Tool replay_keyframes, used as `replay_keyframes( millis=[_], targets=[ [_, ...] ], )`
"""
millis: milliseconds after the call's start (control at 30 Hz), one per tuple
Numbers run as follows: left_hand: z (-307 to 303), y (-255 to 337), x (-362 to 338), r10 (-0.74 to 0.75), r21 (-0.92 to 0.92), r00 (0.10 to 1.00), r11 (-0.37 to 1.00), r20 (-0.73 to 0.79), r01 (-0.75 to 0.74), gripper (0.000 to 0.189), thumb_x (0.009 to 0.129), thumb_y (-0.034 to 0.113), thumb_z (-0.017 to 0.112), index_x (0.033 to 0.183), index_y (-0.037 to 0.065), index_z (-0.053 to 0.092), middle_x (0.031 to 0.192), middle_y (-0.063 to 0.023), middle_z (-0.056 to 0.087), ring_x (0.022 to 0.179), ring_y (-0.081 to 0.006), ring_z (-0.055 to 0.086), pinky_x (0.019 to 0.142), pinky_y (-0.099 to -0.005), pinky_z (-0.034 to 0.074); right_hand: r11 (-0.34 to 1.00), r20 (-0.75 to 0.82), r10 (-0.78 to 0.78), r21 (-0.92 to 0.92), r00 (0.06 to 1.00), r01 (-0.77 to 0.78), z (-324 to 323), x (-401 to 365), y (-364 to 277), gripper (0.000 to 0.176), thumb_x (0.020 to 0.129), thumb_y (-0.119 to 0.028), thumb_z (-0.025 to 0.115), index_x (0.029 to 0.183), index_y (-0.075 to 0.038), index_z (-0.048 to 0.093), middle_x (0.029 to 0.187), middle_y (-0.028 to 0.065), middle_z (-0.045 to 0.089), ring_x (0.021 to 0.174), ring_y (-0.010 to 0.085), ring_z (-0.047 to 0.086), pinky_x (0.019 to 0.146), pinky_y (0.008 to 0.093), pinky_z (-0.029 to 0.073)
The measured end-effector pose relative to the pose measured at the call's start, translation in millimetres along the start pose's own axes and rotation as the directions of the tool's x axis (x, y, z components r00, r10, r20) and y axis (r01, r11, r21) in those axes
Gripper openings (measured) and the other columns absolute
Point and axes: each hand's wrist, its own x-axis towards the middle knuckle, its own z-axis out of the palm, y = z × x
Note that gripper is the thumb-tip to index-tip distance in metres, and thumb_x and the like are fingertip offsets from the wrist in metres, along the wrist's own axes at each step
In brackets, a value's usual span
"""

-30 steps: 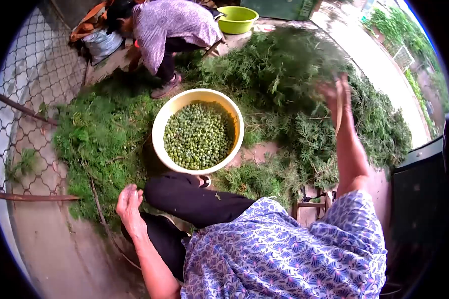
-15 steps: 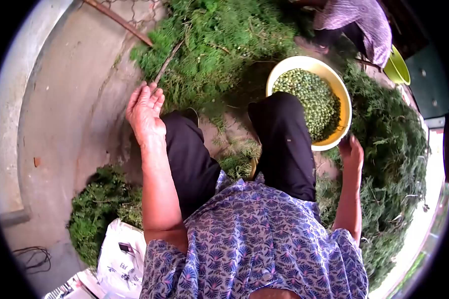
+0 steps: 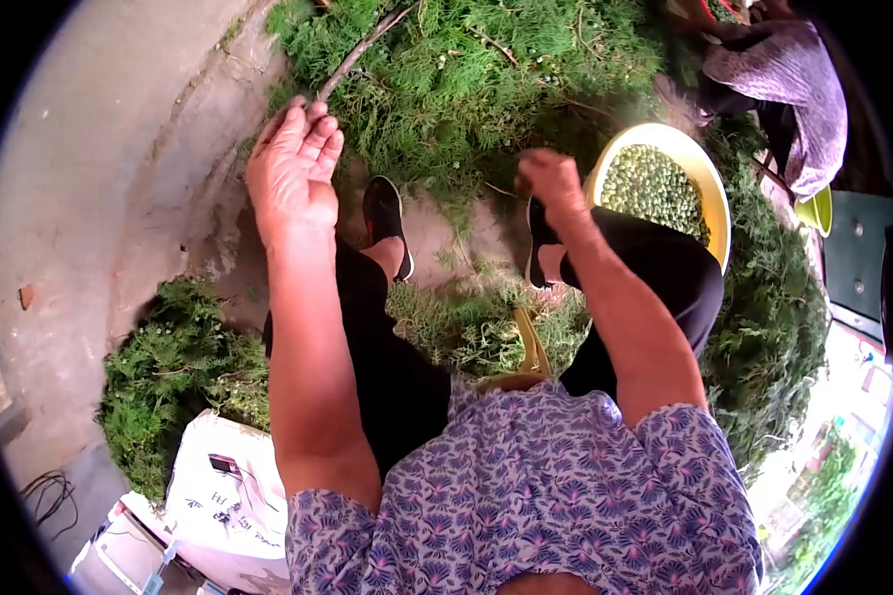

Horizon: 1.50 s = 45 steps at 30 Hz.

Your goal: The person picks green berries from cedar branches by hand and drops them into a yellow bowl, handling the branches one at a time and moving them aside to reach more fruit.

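Observation:
My left hand [image 3: 296, 178] is raised on the left, palm turned up, with its fingers curled in round the bare end of a branch [image 3: 362, 55]. That branch slopes up and to the right onto a pile of feathery green foliage [image 3: 526, 64]. My right hand [image 3: 551, 180] hovers above the ground, left of a yellow tub [image 3: 719, 198] and in front of the pile. Its fingers are bent together, and what they may hold is hidden. Small round green berries [image 3: 655, 183] fill much of the tub, partly hidden behind my right knee.
Another person in a patterned purple top [image 3: 804, 89] bends at the upper right, near a lime-green container [image 3: 817, 210]. More cut foliage [image 3: 764, 337] lies along the right and a smaller heap [image 3: 169, 377] at left. A white sack [image 3: 223, 496] sits at lower left.
My right hand has moved from the tub's right side, over my knee, to the tub's left. My left hand has moved up slightly with the branch. The view has shifted, and my knees are wider apart.

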Motion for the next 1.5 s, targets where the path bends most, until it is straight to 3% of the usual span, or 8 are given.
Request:
replay_keyframes(
  millis=[600, 733, 933, 1067, 1133, 1267, 1367, 1500],
  targets=[
    [-38, 45, 8, -0.063, -0.043, 0.998, 0.997, 0.027, 0.064, 0.039, 0.095, 0.013, 0.042, 0.128, -0.002, 0.029, 0.091, -0.0050, 0.053, 0.064, -0.0104, 0.045, 0.063, -0.0266, 0.040, 0.626, -0.012, -0.204, -0.770, 0.979, 0.120, 131, 124, 171, 0.026, 0.073, -0.008, 0.067, 0.093, 0.000, 0.053, 0.090, 0.0226, 0.054, 0.083, 0.0407, 0.053, 0.068, 0.0469, 0.044],
    [-26, 42, 4, -0.047, -0.046, 0.998, 0.998, 0.033, 0.049, 0.040, 0.096, 0.010, 0.037, 0.133, -0.003, 0.027, 0.091, -0.0073, 0.045, 0.071, -0.0137, 0.042, 0.068, -0.0294, 0.038, 0.683, -0.128, -0.204, -0.729, 0.970, 0.047, 127, 102, 176, 0.025, 0.072, -0.007, 0.066, 0.091, 0.001, 0.053, 0.088, 0.0218, 0.055, 0.079, 0.0340, 0.058, 0.064, 0.0423, 0.048],
    [-19, 38, -3, -0.048, -0.019, 0.996, 0.999, 0.074, 0.050, 0.039, 0.097, 0.010, 0.035, 0.132, -0.003, 0.027, 0.091, -0.0079, 0.045, 0.070, -0.0140, 0.043, 0.067, -0.0300, 0.037, 0.829, -0.224, 0.551, 0.258, 0.804, -0.496, 95, 55, 166, 0.017, 0.078, -0.001, 0.059, 0.095, 0.002, 0.057, 0.075, 0.0098, 0.058, 0.052, 0.0138, 0.055, 0.041, 0.0273, 0.043],
    [-19, 37, -2, -0.093, 0.005, 0.985, 0.996, 0.148, 0.093, 0.036, 0.097, 0.010, 0.034, 0.130, -0.004, 0.028, 0.090, -0.0084, 0.045, 0.070, -0.0143, 0.043, 0.067, -0.0296, 0.038, 0.971, -0.365, 0.166, -0.103, 0.916, -0.217, 79, 100, 196, 0.020, 0.079, -0.004, 0.059, 0.099, 0.000, 0.059, 0.077, 0.0119, 0.060, 0.052, 0.0149, 0.057, 0.044, 0.0284, 0.046],
    [-16, 34, -2, -0.137, 0.027, 0.974, 0.991, 0.178, 0.135, 0.036, 0.097, 0.010, 0.034, 0.129, -0.004, 0.029, 0.090, -0.0084, 0.045, 0.070, -0.0143, 0.043, 0.066, -0.0293, 0.037, 0.529, -0.107, -0.515, -0.821, 0.850, 0.217, 79, 122, 215, 0.023, 0.077, -0.008, 0.063, 0.098, -0.001, 0.060, 0.079, 0.0139, 0.060, 0.053, 0.0170, 0.058, 0.048, 0.0321, 0.047],
    [-5, 27, -4, -0.095, 0.065, 0.985, 0.994, 0.143, 0.086, 0.034, 0.097, 0.010, 0.034, 0.128, -0.004, 0.029, 0.090, -0.0075, 0.045, 0.070, -0.0136, 0.042, 0.066, -0.0284, 0.037, 0.570, -0.141, -0.259, -0.821, 0.955, 0.034, 88, 119, 211, 0.027, 0.073, -0.011, 0.067, 0.097, -0.002, 0.060, 0.075, 0.0137, 0.060, 0.057, 0.0186, 0.059, 0.054, 0.0330, 0.049],
    [-1, 25, -2, -0.088, 0.073, 0.990, 0.994, 0.114, 0.080, 0.034, 0.097, 0.010, 0.035, 0.128, -0.004, 0.029, 0.090, -0.0067, 0.045, 0.070, -0.0131, 0.042, 0.065, -0.0279, 0.037, 0.920, -0.091, 0.336, -0.183, 0.937, -0.348, 89, 84, 179, 0.021, 0.074, -0.007, 0.068, 0.090, 0.002, 0.058, 0.068, 0.0082, 0.060, 0.060, 0.0128, 0.059, 0.053, 0.0281, 0.046],
    [-5, 26, 2, -0.115, 0.112, 0.983, 0.989, 0.145, 0.099, 0.037, 0.096, 0.012, 0.039, 0.129, -0.002, 0.031, 0.090, -0.0044, 0.046, 0.071, -0.0107, 0.042, 0.063, -0.0254, 0.037, 0.911, -0.048, 0.328, 0.279, 0.943, -0.303, 83, 48, 149, 0.018, 0.074, -0.003, 0.068, 0.089, 0.000, 0.057, 0.071, 0.0047, 0.059, 0.055, 0.0106, 0.053, 0.046, 0.0242, 0.039]
  ],
)
